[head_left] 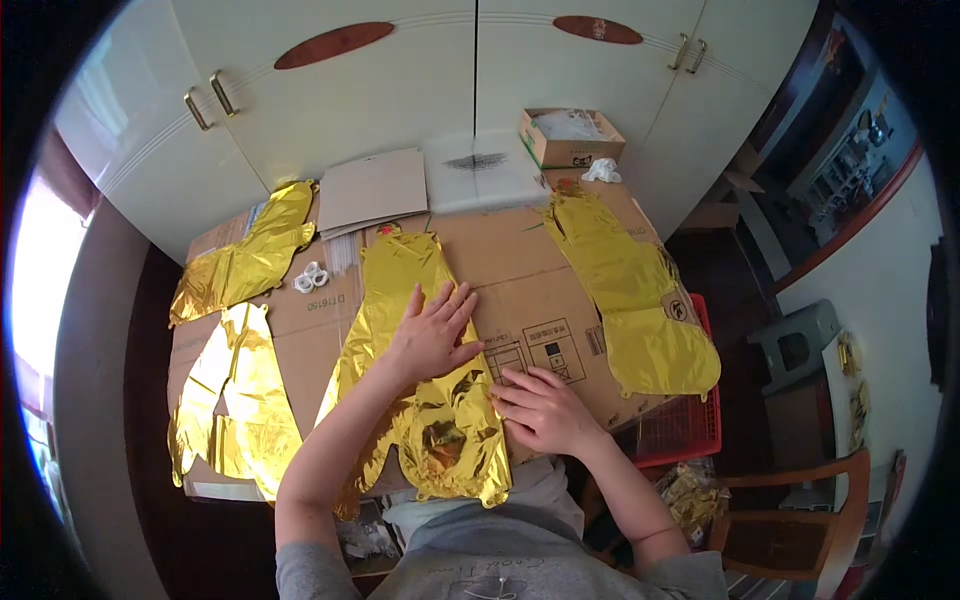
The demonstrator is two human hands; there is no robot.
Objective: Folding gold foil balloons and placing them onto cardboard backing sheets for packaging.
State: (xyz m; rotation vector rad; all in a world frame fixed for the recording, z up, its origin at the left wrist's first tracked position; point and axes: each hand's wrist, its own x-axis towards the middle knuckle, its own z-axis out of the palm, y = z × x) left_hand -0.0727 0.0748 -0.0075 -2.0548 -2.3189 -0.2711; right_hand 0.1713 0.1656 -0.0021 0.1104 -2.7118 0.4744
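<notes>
A flat gold foil balloon (400,275) lies in front of me on a cardboard-covered table, its lower end crumpled and hanging near my body. My left hand (432,338) rests palm down on its middle, fingers spread. At the balloon's right edge, my right hand (543,408) lies with fingers apart, the tips touching the foil. Neither hand grips anything. More flat gold balloons surround it: an A-shaped balloon (262,385) at the near left, a bent balloon (245,262) at the far left, and a long balloon (632,300) on the right.
Small white rolls (311,277) lie left of the middle balloon. Behind stand stacked cardboard sheets (372,190) and an open box (572,140) beside a crumpled white wad (602,171). A red crate (690,430), a wooden chair (800,520) and a grey stool (800,340) are at right.
</notes>
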